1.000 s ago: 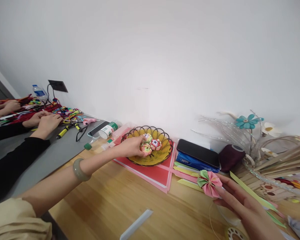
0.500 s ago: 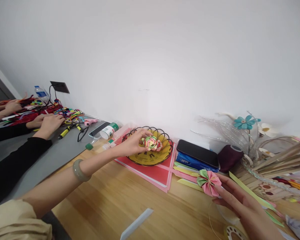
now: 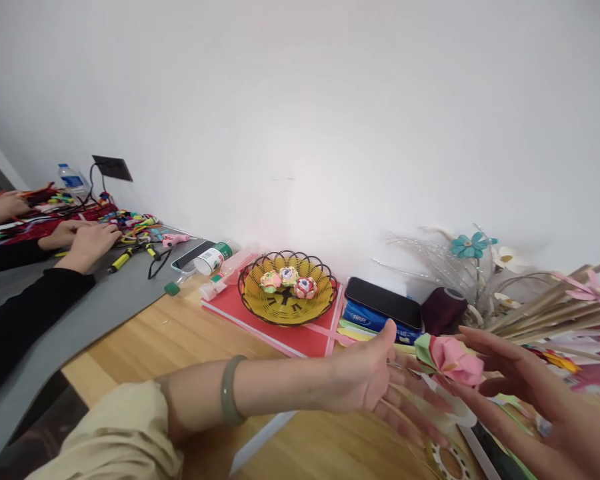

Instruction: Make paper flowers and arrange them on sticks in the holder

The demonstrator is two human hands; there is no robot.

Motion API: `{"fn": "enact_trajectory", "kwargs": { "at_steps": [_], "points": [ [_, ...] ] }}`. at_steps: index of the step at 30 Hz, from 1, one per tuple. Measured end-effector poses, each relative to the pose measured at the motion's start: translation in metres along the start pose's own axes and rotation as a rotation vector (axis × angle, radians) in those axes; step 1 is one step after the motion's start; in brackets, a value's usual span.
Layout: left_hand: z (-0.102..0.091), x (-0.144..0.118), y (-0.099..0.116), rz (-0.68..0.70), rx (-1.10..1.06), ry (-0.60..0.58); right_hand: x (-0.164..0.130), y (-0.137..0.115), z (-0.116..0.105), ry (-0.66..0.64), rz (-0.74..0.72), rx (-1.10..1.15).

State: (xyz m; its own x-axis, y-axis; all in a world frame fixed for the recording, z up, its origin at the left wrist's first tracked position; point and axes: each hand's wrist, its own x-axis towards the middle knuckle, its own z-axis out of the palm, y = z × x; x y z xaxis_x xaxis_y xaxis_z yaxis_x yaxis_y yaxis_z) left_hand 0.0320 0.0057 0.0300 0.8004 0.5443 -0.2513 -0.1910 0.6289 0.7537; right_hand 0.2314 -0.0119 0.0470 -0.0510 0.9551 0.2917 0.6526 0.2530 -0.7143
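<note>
A: Item one, changes. A second ago our left hand was far out at the yellow basket, fingers on the folded paper balls. Now it has come back near and right, and three balls lie in the basket untouched.

B: Noted. We read that as the basket being done with; both hands now meet at the paper flower.

A: Item two, the flower. Pink with green folds, held up just above the wooden table, at the near right, in front of the phone and the dark red spool.

B: Item three, hand poses. Left: forearm level across the near edge, green bangle at the wrist, palm facing right, fingers spread and apart, holding nothing, close beside the flower.

A: Right hand: palm up, fingers reaching left, fingertips closed on the flower from behind and below.

B: Item four, surroundings. A red sheet under the basket; a white bottle lying far left; another person's hands in black sleeves at the grey mat.
</note>
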Motion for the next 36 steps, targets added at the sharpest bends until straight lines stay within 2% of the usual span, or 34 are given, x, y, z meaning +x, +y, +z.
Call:
{"fn": "enact_trajectory", "kwargs": {
  "at_steps": [3,6,9,11,18,26,30,33,36],
  "points": [
    [0.005,0.021,0.003,0.055,-0.016,0.014,-0.005,-0.007,-0.01,0.004,-0.323,-0.294],
    [0.004,0.028,0.008,0.071,0.014,0.0,-0.008,-0.019,-0.014,-0.016,-0.473,-0.372],
    [0.0,0.028,0.007,0.092,0.034,-0.052,-0.004,-0.022,-0.009,-0.09,-0.479,-0.366],
    [-0.004,0.027,0.006,0.12,0.004,-0.032,0.001,-0.018,-0.003,-0.105,-0.478,-0.353],
    [-0.013,0.025,0.014,0.219,-0.166,0.069,0.011,-0.006,0.005,0.01,-0.436,-0.253],
    [0.001,0.023,0.009,0.136,-0.18,0.17,0.006,-0.009,0.02,0.06,-0.546,-0.28],
    [0.001,0.02,0.011,0.142,-0.21,0.134,0.006,-0.007,0.025,0.123,-0.611,-0.279],
    [-0.002,0.017,0.012,0.213,-0.239,0.073,0.006,-0.007,0.026,0.168,-0.668,-0.289],
    [-0.002,0.016,0.011,0.295,-0.183,0.028,0.006,-0.006,0.025,0.171,-0.648,-0.267]
  ]
}}
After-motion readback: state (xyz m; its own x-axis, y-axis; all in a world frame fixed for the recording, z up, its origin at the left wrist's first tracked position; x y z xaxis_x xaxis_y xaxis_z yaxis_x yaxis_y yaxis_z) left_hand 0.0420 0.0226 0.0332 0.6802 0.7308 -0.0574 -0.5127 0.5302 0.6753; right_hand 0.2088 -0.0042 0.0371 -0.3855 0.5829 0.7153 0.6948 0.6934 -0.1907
